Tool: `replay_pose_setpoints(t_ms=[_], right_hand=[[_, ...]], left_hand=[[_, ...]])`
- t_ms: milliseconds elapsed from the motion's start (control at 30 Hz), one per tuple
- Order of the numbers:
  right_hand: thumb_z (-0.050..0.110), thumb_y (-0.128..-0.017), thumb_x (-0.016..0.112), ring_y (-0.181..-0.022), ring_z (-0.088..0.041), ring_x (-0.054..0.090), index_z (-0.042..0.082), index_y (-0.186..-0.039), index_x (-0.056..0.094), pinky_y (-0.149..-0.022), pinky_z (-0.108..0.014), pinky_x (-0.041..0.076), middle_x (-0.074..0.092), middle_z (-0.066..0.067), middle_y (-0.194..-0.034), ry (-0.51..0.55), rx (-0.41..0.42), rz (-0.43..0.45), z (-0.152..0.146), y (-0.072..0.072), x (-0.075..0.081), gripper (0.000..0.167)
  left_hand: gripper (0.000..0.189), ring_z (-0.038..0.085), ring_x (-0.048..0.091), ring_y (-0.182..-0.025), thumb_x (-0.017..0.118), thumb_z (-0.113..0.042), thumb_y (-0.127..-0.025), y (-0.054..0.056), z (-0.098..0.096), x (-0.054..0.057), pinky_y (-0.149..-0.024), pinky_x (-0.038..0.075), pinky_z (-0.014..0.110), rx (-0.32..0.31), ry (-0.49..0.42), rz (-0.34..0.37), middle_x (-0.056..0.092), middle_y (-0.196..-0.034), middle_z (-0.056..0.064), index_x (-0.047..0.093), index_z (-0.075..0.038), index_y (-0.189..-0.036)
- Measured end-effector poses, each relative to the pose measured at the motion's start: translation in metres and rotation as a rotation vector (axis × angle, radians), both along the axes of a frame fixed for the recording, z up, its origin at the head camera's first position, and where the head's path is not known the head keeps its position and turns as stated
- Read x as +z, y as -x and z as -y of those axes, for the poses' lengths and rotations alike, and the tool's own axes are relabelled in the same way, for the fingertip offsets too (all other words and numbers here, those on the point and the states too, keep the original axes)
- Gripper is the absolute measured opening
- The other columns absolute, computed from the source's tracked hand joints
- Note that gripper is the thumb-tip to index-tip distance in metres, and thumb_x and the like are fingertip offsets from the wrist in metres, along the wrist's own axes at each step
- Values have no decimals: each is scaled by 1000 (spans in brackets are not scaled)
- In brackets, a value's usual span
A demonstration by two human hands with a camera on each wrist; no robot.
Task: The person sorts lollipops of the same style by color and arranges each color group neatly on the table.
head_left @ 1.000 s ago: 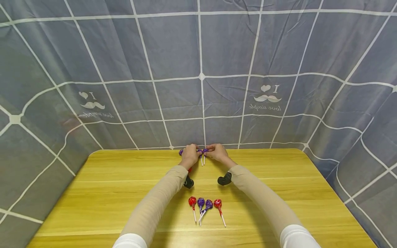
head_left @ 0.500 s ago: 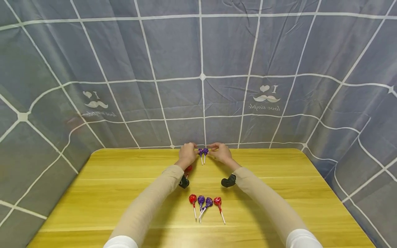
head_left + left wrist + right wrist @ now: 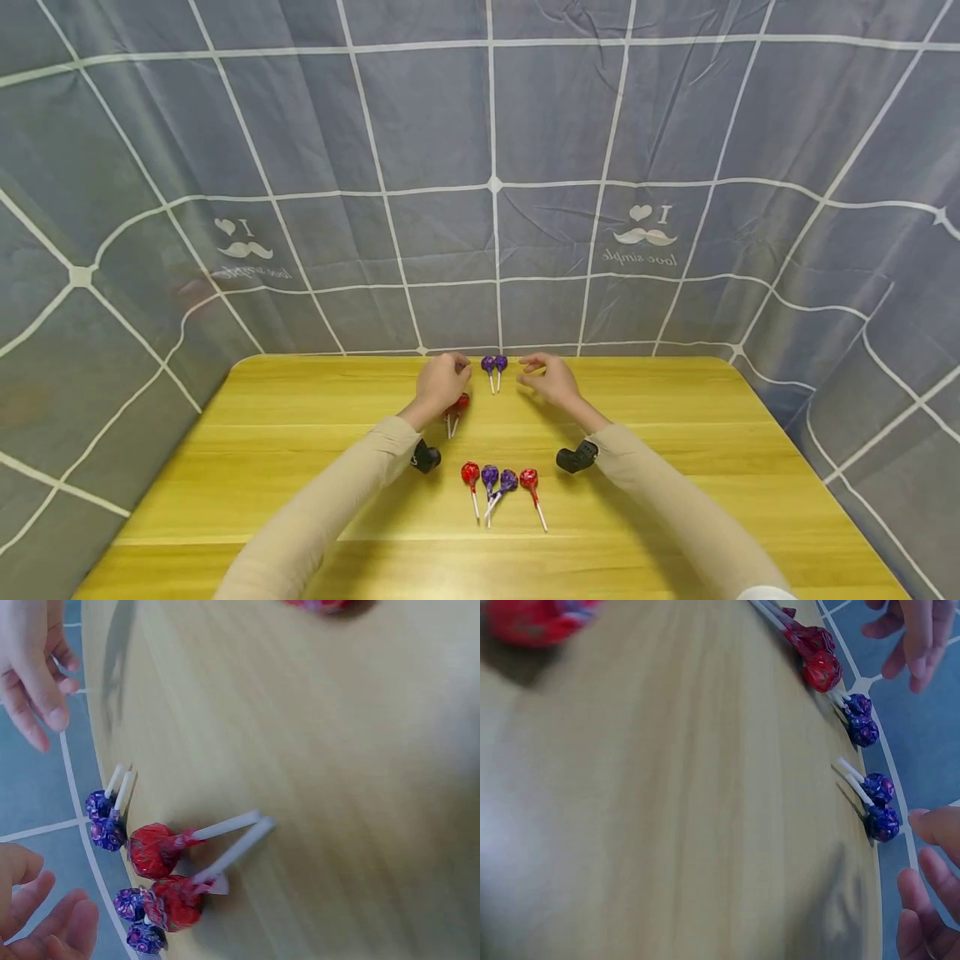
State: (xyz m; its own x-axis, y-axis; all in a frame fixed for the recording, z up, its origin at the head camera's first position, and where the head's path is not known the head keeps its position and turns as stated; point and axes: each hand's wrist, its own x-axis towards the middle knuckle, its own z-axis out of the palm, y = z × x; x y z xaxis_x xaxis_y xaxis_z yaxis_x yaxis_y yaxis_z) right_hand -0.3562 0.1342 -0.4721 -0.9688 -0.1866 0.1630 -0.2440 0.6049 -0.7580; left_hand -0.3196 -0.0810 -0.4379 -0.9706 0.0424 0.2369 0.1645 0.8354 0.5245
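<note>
Two purple-wrapped lollipops (image 3: 501, 363) lie side by side near the table's back edge, sticks toward me. Just left of them is my left hand (image 3: 442, 383), fingers loosely bent and holding nothing. To their right my right hand (image 3: 552, 382) is also bare, its fingers relaxed and apart from the candy. Two red lollipops (image 3: 461, 402) lie beside my left hand, partly covered by it in the head view. Another purple pair (image 3: 145, 937), hidden by that hand in the head view, shows beyond the red ones in the left wrist view.
Closer to me on the wooden table (image 3: 300, 483) lies a row: a red lollipop (image 3: 470, 473), two purple ones (image 3: 508, 479) with crossing sticks, and another red lollipop (image 3: 528, 478). A grey gridded curtain (image 3: 442, 242) hangs behind the table's back edge and along both sides.
Both hands have drawn away from the middle purple pair, left hand to the left, right hand to the right. The red pair by my left hand has come into view.
</note>
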Motion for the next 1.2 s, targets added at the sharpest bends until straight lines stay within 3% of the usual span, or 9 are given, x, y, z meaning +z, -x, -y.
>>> replay_pose_setpoints(t_ms=[133, 333, 500, 633, 800, 933, 1133, 1200], right_hand=[[14, -84, 73, -72, -20, 65, 1, -115, 67, -61, -26, 50, 70, -17, -103, 17, 31, -9, -9, -11, 0, 34], [12, -83, 73, -71, -16, 62, 0, -113, 67, -63, -26, 49, 71, -17, -100, 22, 67, -19, -18, -29, 0, 33], [12, -83, 73, -65, -12, 56, 0, -113, 67, -55, -24, 45, 70, -15, -98, 20, 92, 17, -22, -46, -1, 33], [13, -84, 73, -64, -12, 55, 2, -113, 67, -52, -23, 43, 70, -14, -99, 22, 107, 40, -25, -60, -2, 32], [15, -84, 73, -62, -14, 58, 3, -113, 67, -51, -22, 42, 70, -12, -98, 37, 132, 61, -29, -76, -4, 32], [18, -86, 71, -60, -13, 55, 4, -112, 68, -48, -20, 39, 70, -10, -97, 30, 153, 81, -35, -86, -7, 30], [22, -88, 69, -58, -9, 51, 5, -114, 66, -46, -19, 37, 69, -9, -100, 23, 193, 133, -41, -104, -9, 31], [22, -88, 69, -59, -8, 52, 6, -115, 66, -47, -19, 38, 69, -8, -100, 19, 210, 148, -43, -110, -10, 32]], left_hand=[[23, 18, 63, -64, 60, -21, -93, -12, 8, -3, -48, 39, 24, -5, -21, 14, 74, -93, 8, 72, -8, -108], [22, 15, 56, -59, 62, -19, -90, -31, 19, -6, -48, 36, 24, -28, -66, 26, 73, -92, 10, 72, -7, -106], [19, 16, 61, -64, 65, -17, -88, -48, 26, -6, -48, 38, 25, -40, -92, 3, 74, -89, 10, 73, -7, -101], [17, 14, 57, -58, 66, -16, -87, -60, 30, -9, -47, 36, 25, -50, -112, 18, 73, -89, 10, 73, -7, -100], [19, 9, 49, -51, 66, -15, -89, -74, 30, -13, -46, 35, 24, -68, -161, 65, 73, -89, 9, 72, -5, -103], [21, 9, 56, -57, 65, -14, -89, -88, 27, -16, -48, 39, 24, -95, -224, 117, 72, -87, 8, 71, -4, -106], [22, 18, 64, -56, 65, -12, -89, -105, 23, -19, -44, 39, 22, -150, -294, 164, 72, -88, 12, 70, 0, -107], [22, 21, 67, -63, 65, -13, -89, -110, 23, -21, -45, 41, 22, -157, -304, 178, 72, -89, 12, 69, -1, -107]])
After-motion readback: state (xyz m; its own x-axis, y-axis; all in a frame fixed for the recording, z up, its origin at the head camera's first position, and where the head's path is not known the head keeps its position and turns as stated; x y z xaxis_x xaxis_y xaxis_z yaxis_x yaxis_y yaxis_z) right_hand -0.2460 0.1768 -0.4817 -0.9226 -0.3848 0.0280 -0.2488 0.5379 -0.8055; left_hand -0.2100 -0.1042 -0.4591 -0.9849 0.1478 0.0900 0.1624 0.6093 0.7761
